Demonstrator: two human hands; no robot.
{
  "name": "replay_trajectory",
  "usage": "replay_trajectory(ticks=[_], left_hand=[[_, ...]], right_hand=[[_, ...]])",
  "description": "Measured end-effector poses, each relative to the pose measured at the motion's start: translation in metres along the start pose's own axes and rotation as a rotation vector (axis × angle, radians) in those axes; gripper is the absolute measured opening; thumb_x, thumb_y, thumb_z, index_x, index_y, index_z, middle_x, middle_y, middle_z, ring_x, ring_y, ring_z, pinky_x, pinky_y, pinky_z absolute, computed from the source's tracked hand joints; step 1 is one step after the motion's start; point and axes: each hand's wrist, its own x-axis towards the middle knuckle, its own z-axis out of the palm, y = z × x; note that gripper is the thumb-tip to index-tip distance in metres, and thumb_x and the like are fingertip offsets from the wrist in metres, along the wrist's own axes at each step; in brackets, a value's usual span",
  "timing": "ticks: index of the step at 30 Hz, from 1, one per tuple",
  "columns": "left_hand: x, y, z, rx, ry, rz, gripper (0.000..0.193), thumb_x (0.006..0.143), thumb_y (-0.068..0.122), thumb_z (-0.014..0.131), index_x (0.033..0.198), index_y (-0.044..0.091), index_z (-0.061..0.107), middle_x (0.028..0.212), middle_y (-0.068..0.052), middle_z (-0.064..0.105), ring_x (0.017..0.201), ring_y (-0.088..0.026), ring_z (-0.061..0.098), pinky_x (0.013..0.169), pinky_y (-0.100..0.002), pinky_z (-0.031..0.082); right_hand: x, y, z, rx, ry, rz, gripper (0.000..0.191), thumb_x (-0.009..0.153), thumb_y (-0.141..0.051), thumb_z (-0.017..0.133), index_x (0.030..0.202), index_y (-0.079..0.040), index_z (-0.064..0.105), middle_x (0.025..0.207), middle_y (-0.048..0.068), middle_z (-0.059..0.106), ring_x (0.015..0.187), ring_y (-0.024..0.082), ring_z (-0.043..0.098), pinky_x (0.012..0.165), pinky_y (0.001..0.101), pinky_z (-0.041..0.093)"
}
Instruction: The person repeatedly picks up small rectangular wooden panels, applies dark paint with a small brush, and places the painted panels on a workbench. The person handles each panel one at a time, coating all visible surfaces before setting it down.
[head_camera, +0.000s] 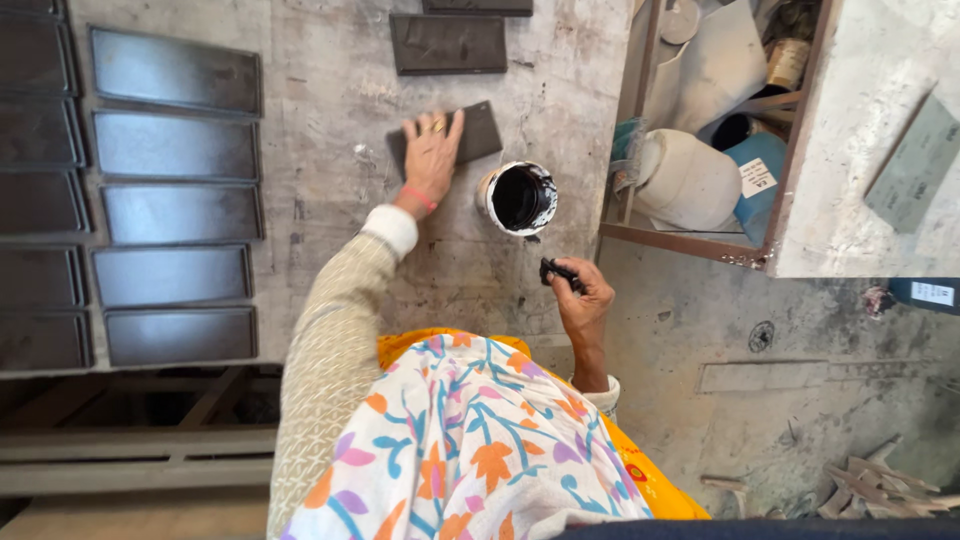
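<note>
My left hand (432, 152) rests flat on a dark grey rectangular tile (478, 132) lying on the concrete floor, fingers spread over its left half. My right hand (582, 292) is closed around a small black paintbrush (556, 271) whose bristle end points toward a white can of black paint (519, 198). The can stands open between my two hands, just right of the tile. A pink band circles my left wrist, and a ring shows on one finger.
Rows of dark painted tiles (175, 210) lie at the left, with more tiles (448, 44) farther ahead. A metal-framed shelf (690, 240) at the right holds white sacks and a blue container. Scrap pieces (880, 485) lie on the floor at lower right.
</note>
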Motion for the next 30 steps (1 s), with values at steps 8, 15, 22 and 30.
replay_trajectory(ticks=[8, 15, 22, 30], left_hand=[[-0.086, -0.022, 0.005, -0.165, 0.224, -0.067, 0.125, 0.058, 0.041, 0.094, 0.158, 0.014, 0.023, 0.144, -0.018, 0.046, 0.132, -0.041, 0.043, 0.105, -0.061, 0.034], [-0.095, -0.032, 0.005, -0.514, 0.127, -0.113, 0.11, 0.066, 0.03, 0.094, 0.156, 0.016, 0.032, 0.137, -0.022, 0.047, 0.126, -0.041, 0.045, 0.104, -0.058, 0.038], [-0.168, -0.05, -0.009, -2.195, -0.01, -0.17, 0.08, 0.098, 0.03, 0.08, 0.163, 0.006, 0.04, 0.14, -0.017, 0.055, 0.124, -0.03, 0.059, 0.108, -0.046, 0.054], [-0.221, -0.025, -0.002, -2.747, -0.148, -0.243, 0.083, 0.099, 0.064, 0.052, 0.157, 0.006, 0.04, 0.146, -0.018, 0.057, 0.129, -0.036, 0.061, 0.103, -0.055, 0.057]], right_hand=[[0.039, -0.021, 0.018, -0.041, -0.085, -0.172, 0.02, 0.087, 0.004, 0.073, 0.105, -0.003, 0.074, 0.099, 0.012, 0.075, 0.088, 0.018, 0.074, 0.079, 0.0286, 0.057], [0.077, -0.027, 0.03, -0.139, -0.052, -0.25, 0.02, 0.087, 0.001, 0.072, 0.106, -0.004, 0.075, 0.097, 0.015, 0.072, 0.086, 0.026, 0.073, 0.076, 0.0335, 0.056], [0.11, 0.0, 0.072, -0.422, -0.138, -0.439, 0.024, 0.077, -0.002, 0.074, 0.1, -0.008, 0.075, 0.096, 0.016, 0.072, 0.089, 0.038, 0.07, 0.08, 0.0468, 0.055], [0.124, -0.003, 0.101, -0.699, -0.347, -0.265, 0.026, 0.075, -0.006, 0.077, 0.1, -0.011, 0.077, 0.095, 0.018, 0.073, 0.092, 0.037, 0.069, 0.082, 0.0467, 0.055]])
